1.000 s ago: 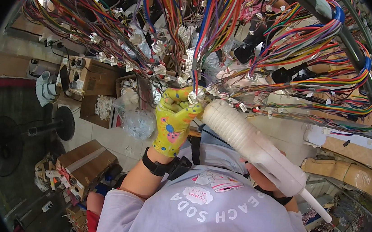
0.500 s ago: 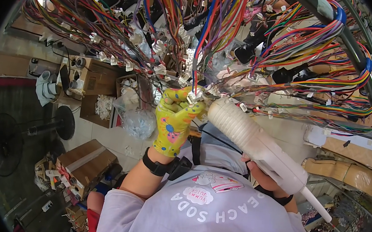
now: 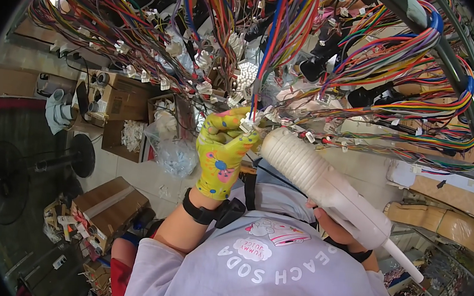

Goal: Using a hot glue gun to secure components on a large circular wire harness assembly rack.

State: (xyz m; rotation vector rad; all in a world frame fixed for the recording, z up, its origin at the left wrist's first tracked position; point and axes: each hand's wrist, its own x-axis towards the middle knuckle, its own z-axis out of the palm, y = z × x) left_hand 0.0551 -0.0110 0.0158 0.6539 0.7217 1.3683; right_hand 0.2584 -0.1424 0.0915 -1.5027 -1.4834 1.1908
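My left hand (image 3: 220, 158), in a yellow patterned glove, pinches a white plug connector (image 3: 247, 125) between thumb and fingers. Red and blue wires (image 3: 258, 87) run up from that connector into the hanging bundle. My right hand (image 3: 334, 224) is wrapped round the handle of a white hot glue gun (image 3: 325, 183), whose body hides most of the fingers. The gun's ribbed front end is close beside the connector; its nozzle tip cannot be made out. From its rear sticks out a white glue stick (image 3: 404, 261).
Thick bundles of coloured wires (image 3: 391, 54) with white connectors hang from a curved metal frame (image 3: 446, 51) ahead. At left are a cardboard box (image 3: 132, 99), a plastic bag (image 3: 176, 153), a black fan (image 3: 80, 156) and another cardboard box (image 3: 109, 207). Someone's red garment (image 3: 119, 277) shows at lower left.
The hanging wires above the connector have swung slightly to the right. My left hand and the front of the glue gun have shifted a little to the left; both grips are unchanged.
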